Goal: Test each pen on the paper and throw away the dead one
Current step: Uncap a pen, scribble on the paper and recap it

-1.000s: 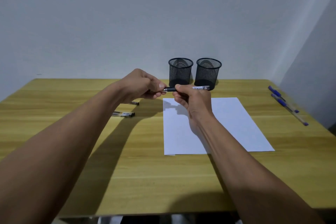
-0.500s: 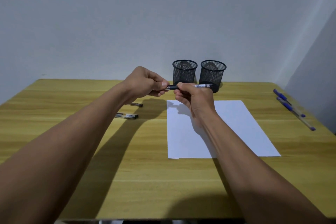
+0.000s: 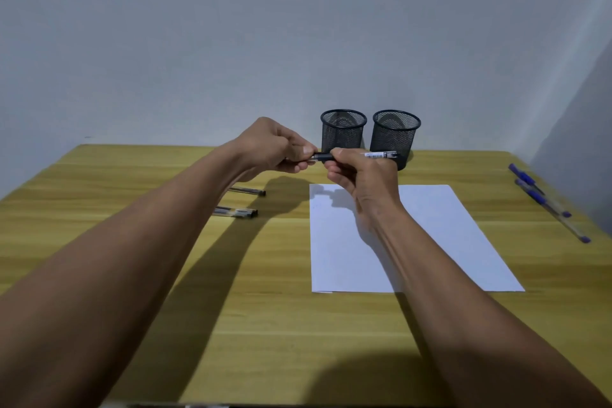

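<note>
Both hands hold one black pen level above the far end of the white paper. My right hand grips its barrel, and the clear labelled end sticks out to the right. My left hand pinches the pen's left end, likely the cap; that tip is hidden by the fingers. Black pens lie on the table left of the paper, partly behind my left forearm. Blue-capped pens lie near the table's right edge.
Two black mesh cups stand side by side at the back against the wall, just behind my hands. The wooden table stretches toward me. A wall corner rises at the right.
The hands keep the same hold on the pen. The view has shifted a little, and the hands sit slightly higher against the cups than a second ago.
</note>
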`<action>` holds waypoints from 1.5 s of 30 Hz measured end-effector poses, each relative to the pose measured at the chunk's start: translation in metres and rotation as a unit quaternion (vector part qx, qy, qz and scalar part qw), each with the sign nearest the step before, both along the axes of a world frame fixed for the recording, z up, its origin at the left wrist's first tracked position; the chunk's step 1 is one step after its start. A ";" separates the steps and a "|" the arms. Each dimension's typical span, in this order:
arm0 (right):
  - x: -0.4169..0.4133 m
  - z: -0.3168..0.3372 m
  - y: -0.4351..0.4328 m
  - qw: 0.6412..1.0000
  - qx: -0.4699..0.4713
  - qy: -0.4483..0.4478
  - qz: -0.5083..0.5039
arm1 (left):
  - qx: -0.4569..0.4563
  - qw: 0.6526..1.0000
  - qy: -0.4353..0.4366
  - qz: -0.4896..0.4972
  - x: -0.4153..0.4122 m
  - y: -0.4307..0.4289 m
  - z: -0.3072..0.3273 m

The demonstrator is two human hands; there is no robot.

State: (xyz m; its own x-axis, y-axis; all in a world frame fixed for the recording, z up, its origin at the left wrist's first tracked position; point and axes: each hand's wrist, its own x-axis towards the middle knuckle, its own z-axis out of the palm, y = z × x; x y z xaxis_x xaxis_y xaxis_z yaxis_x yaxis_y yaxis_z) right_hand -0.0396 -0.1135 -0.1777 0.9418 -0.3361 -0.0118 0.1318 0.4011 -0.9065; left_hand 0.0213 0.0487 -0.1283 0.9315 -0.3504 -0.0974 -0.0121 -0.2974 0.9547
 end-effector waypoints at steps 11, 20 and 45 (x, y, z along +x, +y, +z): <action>0.001 -0.002 -0.003 1.000 0.005 0.009 0.006 | -0.009 1.000 0.022 0.014 0.001 -0.002 -0.004; 0.003 0.000 -0.021 1.000 0.008 0.004 -0.026 | 0.000 0.998 -0.040 0.052 0.006 0.019 -0.010; 0.000 -0.035 -0.031 0.985 -0.161 0.058 -0.038 | 0.349 0.911 -0.219 -0.025 0.008 -0.011 -0.048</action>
State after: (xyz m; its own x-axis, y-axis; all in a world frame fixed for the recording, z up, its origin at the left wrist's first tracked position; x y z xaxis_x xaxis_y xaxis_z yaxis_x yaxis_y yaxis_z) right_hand -0.0394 -0.1445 -0.2130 0.9120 -0.4103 0.0010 0.0389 0.0841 -0.9957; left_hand 0.0293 0.0375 -0.1766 0.9192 -0.3884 0.0644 -0.3762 -0.8184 0.4344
